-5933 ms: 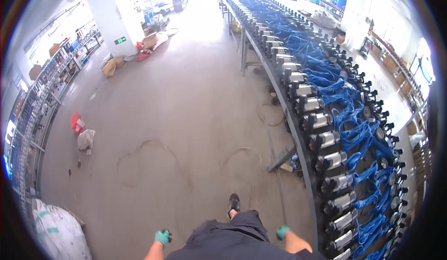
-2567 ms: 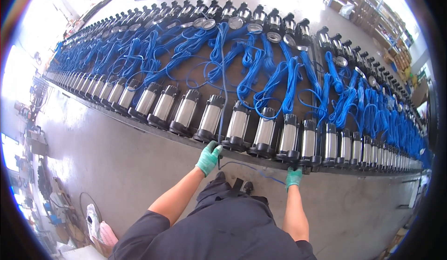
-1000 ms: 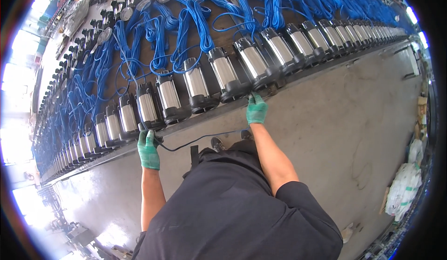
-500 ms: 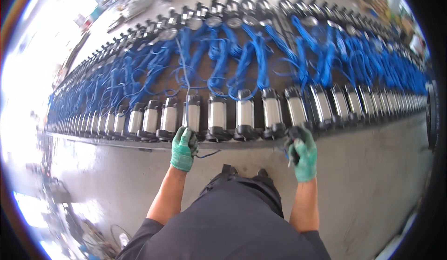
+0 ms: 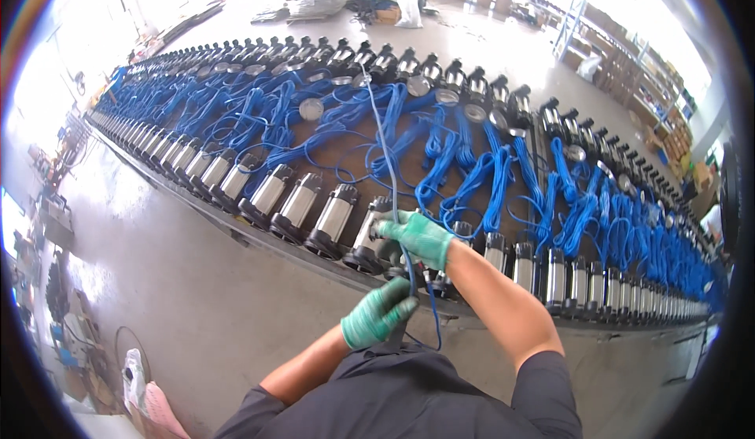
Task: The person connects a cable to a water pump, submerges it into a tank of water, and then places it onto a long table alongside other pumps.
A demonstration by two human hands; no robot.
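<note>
A long grey-blue cable [image 5: 385,146] runs from the far row of pumps down across the table to my hands. My right hand [image 5: 421,238], in a green glove, reaches in from the right beside a steel-bodied pump [image 5: 368,230]; its fingers are bent round the cable. Nearer to me, my gloved left hand [image 5: 377,315] has its thumb and fingers closing on the lower stretch of the cable, though the fingertips are slightly blurred. A thin blue cable [image 5: 437,325] loops down past the table edge, right of my left hand.
Near and far rows of pumps [image 5: 277,191] line the long table [image 5: 311,262]. Coiled blue cables [image 5: 440,167] and round metal discs [image 5: 311,109] lie between them. Shelves with boxes [image 5: 629,69] stand far right. A white bag [image 5: 134,368] is at lower left.
My view has turned. My hands have come closer together, the right crossing leftward to the cable. The right hand no longer holds the black part it had earlier.
</note>
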